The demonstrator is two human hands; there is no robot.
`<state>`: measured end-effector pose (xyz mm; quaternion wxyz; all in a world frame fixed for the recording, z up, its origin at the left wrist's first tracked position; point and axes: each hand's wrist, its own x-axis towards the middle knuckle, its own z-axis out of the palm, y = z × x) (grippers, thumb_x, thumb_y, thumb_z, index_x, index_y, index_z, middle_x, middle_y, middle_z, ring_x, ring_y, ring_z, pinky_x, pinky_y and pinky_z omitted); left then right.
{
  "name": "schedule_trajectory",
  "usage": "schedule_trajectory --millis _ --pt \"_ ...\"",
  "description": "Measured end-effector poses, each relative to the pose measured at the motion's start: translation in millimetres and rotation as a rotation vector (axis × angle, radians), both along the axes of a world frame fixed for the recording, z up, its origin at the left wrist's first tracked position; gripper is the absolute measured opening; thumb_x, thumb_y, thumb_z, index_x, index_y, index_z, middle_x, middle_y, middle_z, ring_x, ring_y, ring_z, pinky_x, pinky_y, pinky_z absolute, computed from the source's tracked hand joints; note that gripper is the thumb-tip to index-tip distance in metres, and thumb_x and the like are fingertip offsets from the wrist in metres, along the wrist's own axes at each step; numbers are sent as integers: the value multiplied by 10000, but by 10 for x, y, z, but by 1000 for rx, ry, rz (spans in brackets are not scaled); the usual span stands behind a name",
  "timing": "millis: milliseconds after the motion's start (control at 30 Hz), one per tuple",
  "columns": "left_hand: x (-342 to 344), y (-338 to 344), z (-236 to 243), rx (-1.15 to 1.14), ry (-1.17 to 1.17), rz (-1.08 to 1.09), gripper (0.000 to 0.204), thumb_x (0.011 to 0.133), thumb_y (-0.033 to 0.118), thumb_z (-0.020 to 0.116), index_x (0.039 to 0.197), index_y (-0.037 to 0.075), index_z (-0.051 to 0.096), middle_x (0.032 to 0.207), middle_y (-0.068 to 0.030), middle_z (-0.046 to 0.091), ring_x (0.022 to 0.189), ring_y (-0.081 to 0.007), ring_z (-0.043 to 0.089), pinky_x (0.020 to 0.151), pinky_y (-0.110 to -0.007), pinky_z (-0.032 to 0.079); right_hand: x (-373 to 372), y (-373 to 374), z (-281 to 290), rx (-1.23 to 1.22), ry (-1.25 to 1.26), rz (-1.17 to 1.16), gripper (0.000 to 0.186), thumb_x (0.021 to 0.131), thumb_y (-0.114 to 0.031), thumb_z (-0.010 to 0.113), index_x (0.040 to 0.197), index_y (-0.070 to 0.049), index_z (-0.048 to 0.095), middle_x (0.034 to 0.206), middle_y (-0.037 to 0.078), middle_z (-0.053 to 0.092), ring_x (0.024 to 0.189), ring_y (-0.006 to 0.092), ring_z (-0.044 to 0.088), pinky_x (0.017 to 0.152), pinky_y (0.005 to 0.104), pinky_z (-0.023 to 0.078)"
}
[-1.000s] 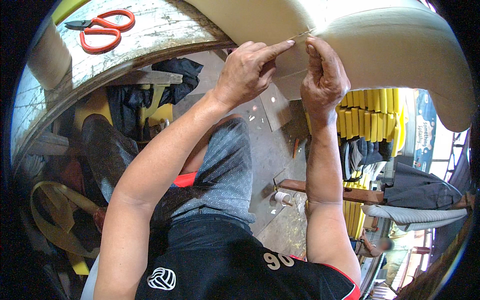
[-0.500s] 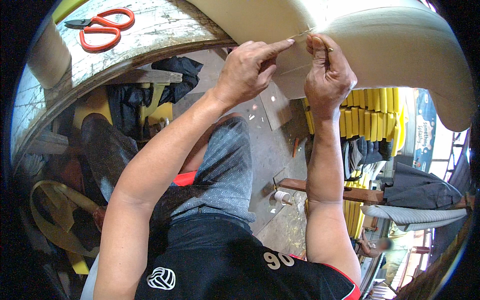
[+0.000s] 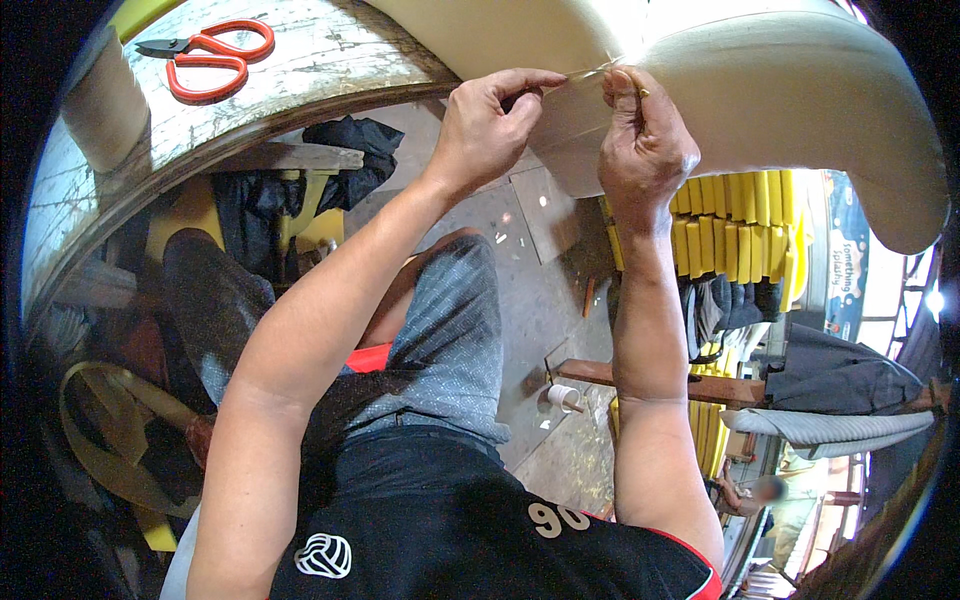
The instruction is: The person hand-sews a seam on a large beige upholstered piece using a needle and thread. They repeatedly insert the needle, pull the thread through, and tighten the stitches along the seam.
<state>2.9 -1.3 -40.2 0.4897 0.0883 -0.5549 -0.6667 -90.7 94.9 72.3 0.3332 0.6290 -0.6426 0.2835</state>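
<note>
A big cream foam cushion (image 3: 760, 90) lies over the edge of a worn wooden table (image 3: 330, 70) in front of me. My left hand (image 3: 495, 125) and my right hand (image 3: 645, 140) are raised to the cushion's near edge, a short way apart. Both pinch a thin pale strip (image 3: 592, 71) that runs between their fingertips right at the foam. I cannot tell whether the strip is thread, tape or film. A clear sheet seems to hang below it, between my hands.
Red-handled scissors (image 3: 205, 55) lie on the table at the far left. Under the table edge are dark cloth (image 3: 340, 150) and a wooden plank (image 3: 290, 157). Stacked yellow foam pieces (image 3: 735, 230) and folded fabric (image 3: 830, 425) sit on the right. Yellow webbing (image 3: 110, 440) lies at lower left.
My right hand has risen a little toward the cushion's edge and tightened its pinch. The left hand has hardly moved.
</note>
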Motion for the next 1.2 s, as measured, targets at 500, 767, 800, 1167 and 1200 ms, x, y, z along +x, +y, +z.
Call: schedule_trajectory --millis 500,767,800,1167,1200 --pt "-31 18 -13 48 -3 -32 296 1003 77 544 1212 57 752 771 48 652 599 -11 520 541 -220 504 40 -55 -62 -27 14 -53 95 973 -119 699 1010 -39 734 911 166 744 830 328 743 721 382 582" --pt "-16 50 -45 6 8 13 308 997 84 547 1230 68 748 756 45 641 586 -16 531 514 -239 558 68 -96 -41 -33 15 -54 136 978 -148 705 988 -17 740 875 170 741 764 318 737 681 382 569" --pt "-19 55 -46 -1 7 24 310 996 83 547 1232 69 747 757 44 640 584 -16 531 514 -240 563 62 -95 -17 -20 -28 -79 150 982 -155 701 984 -11 743 859 168 740 753 313 737 675 378 565" --pt "248 44 91 32 -95 162 203 980 91 608 1110 28 750 865 -20 725 756 -101 645 720 -283 536 187 -103 150 156 -292 -205 211 1022 -174 674 1028 11 776 793 66 760 761 108 716 718 265 589" --pt "282 58 109 65 -127 161 185 975 90 619 1087 23 749 859 -14 723 755 -106 648 712 -290 538 216 -107 166 172 -322 -221 213 1022 -174 673 1041 14 773 801 71 761 759 111 716 722 266 590"
